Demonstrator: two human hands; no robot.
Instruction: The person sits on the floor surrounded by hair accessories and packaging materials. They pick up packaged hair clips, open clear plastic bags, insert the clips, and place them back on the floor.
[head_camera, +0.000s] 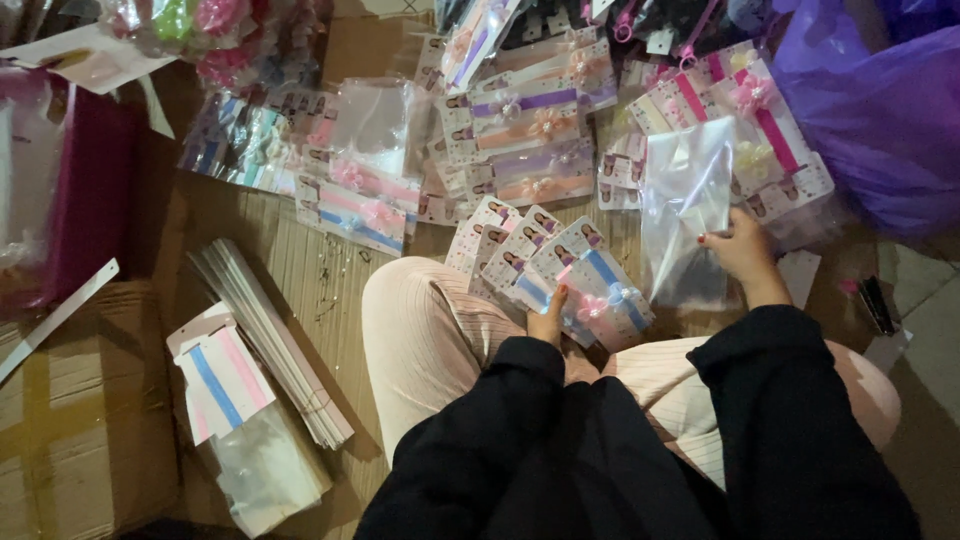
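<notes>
You are sitting on flattened cardboard (300, 270) with your knees in pale ribbed trousers (430, 330) at the centre of the frame.

Item, right hand (742, 250): you are pinching the lower right edge of a clear plastic bag (685, 205) between thumb and fingers, right of centre. The bag is standing open-topped; whether anything is inside it cannot be told.

Item, left hand (548, 320): you are pressing your thumb on top of a fanned stack of headband cards (560, 270) lying on your knee at the centre, fingers hidden beneath. About four cards are showing in the fan; the front one is carrying a blue and a pink band with small bows.

Item, upper centre: a spread of bagged headband cards (530, 130), purple, peach and pink bands visible, too overlapped to count.

Item, upper right: a purple plastic sack (880, 110), contents hidden.

Item, lower left: one card with a blue and a pink strip (222, 380), lying on a clear bag (265, 470), beside one bundle of flat white cards (280, 340) bound with an elastic.

Item, left edge: a dark red box (90, 200), contents not visible, and a brown carton (80, 420) below it.

Item, upper left: one clear bag of bright hair ties (215, 30), uncounted.
</notes>
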